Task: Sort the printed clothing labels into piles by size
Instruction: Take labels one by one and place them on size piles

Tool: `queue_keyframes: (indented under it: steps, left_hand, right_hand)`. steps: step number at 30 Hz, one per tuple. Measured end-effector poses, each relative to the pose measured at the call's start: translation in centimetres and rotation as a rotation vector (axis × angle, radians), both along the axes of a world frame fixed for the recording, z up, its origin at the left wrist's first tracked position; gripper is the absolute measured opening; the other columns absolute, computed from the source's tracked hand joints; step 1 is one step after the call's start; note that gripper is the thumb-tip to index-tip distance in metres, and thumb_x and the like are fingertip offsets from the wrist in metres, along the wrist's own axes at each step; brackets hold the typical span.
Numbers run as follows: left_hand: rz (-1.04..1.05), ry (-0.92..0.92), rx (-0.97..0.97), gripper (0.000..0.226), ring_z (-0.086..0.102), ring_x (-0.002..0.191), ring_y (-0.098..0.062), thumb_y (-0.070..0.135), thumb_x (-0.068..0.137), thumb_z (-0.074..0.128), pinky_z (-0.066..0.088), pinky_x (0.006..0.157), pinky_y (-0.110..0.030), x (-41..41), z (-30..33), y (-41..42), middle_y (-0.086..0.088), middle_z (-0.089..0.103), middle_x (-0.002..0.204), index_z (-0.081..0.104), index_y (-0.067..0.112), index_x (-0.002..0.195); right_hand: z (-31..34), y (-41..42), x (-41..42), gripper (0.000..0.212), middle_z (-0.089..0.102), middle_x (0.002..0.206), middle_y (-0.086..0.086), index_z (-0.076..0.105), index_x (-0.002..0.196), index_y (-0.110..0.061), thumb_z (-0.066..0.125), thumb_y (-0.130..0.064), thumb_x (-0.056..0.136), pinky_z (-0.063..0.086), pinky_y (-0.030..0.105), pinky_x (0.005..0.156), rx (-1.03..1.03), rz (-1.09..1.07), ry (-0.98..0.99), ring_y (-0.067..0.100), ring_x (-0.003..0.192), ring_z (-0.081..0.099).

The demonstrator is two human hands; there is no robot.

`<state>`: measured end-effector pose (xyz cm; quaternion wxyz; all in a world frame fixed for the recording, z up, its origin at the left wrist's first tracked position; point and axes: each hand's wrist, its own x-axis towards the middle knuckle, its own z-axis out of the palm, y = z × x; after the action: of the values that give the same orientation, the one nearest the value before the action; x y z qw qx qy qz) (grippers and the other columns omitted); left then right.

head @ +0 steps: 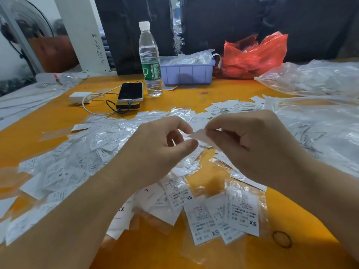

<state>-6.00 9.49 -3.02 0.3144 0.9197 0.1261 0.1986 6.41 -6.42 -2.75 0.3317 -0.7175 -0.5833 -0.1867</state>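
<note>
Both hands meet above the middle of the orange table (pixel 194 94). My right hand (pixel 256 144) pinches one white label (pixel 200 137) between thumb and forefinger. My left hand (pixel 161 148) has its curled thumb and fingers at the label's near end. Below and to the left spreads a loose heap of white labels in clear sleeves (pixel 81 156). Near the front edge lie labels marked XS (pixel 242 212), fanned in a small pile, with another XS label (pixel 177 193) and one marked L (pixel 147 193) beside my left forearm.
At the back stand a water bottle (pixel 149 59), a purple tray (pixel 186 71) and a red plastic bag (pixel 254 55). A phone (pixel 130 92) on a power bank and a white charger (pixel 80 97) lie left of centre. Clear plastic bags (pixel 314 121) cover the right side. A rubber band (pixel 281 239) lies front right.
</note>
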Motion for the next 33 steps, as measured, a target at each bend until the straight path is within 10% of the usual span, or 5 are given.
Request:
queue_keyframes:
  steps: [11, 19, 23, 28, 33]
  left_hand:
    - [-0.078, -0.08, -0.402, 0.029, 0.068, 0.076, -0.015, 0.01, 0.095, 0.046, 0.058, 0.066, -0.029, -0.2, 0.7, -0.3, 0.004, 0.072, 0.085, 0.071, 0.025, 0.098]
    - [-0.128, -0.169, -0.392, 0.028, 0.065, 0.073, -0.023, 0.012, 0.087, 0.068, 0.057, 0.067, -0.028, 0.0, 0.6, -0.6, -0.001, 0.072, 0.078, 0.06, 0.027, 0.109]
    - [-0.092, -0.186, -0.337, 0.026, 0.064, 0.069, -0.01, 0.013, 0.09, 0.066, 0.056, 0.065, -0.023, -0.1, 0.6, -0.5, 0.002, 0.072, 0.082, 0.057, 0.031, 0.107]
    - [-0.067, -0.173, -0.31, 0.025, 0.064, 0.068, -0.005, 0.014, 0.09, 0.065, 0.055, 0.065, -0.021, -0.1, 0.5, -0.4, 0.005, 0.071, 0.082, 0.057, 0.031, 0.106]
    - [-0.08, -0.131, -0.282, 0.023, 0.065, 0.072, -0.007, 0.018, 0.091, 0.065, 0.056, 0.068, -0.024, 0.0, 0.2, -0.4, 0.011, 0.071, 0.083, 0.057, 0.033, 0.106]
  right_hand:
    - [-0.5, 0.2, -0.1, 0.019, 0.068, 0.072, 0.009, 0.075, 0.085, -0.014, 0.062, -0.028, 0.088, 0.053, 0.055, 0.06, 0.142, 0.254, 0.588, 0.031, 0.066, 0.064]
    - [-0.2, 0.3, 0.2, 0.01, 0.068, 0.069, 0.014, 0.073, 0.086, -0.01, 0.067, -0.016, 0.081, 0.056, 0.035, 0.057, 0.079, 0.322, 0.815, 0.026, 0.06, 0.063]
    - [-0.6, 0.2, 0.9, 0.015, 0.07, 0.073, 0.0, 0.071, 0.091, -0.019, 0.064, -0.007, 0.086, 0.055, 0.037, 0.063, -0.082, 0.092, 0.584, 0.015, 0.064, 0.062]
    - [-1.0, 0.3, 1.6, 0.031, 0.053, 0.109, -0.016, 0.064, 0.111, -0.035, 0.065, -0.048, 0.083, 0.04, 0.026, 0.086, -0.627, -0.218, 0.204, 0.006, 0.107, 0.043]
    - [-1.0, 0.5, 1.7, 0.015, 0.056, 0.096, -0.014, 0.07, 0.093, -0.03, 0.066, -0.043, 0.087, 0.047, 0.029, 0.077, -0.601, -0.246, 0.19, 0.009, 0.09, 0.053]
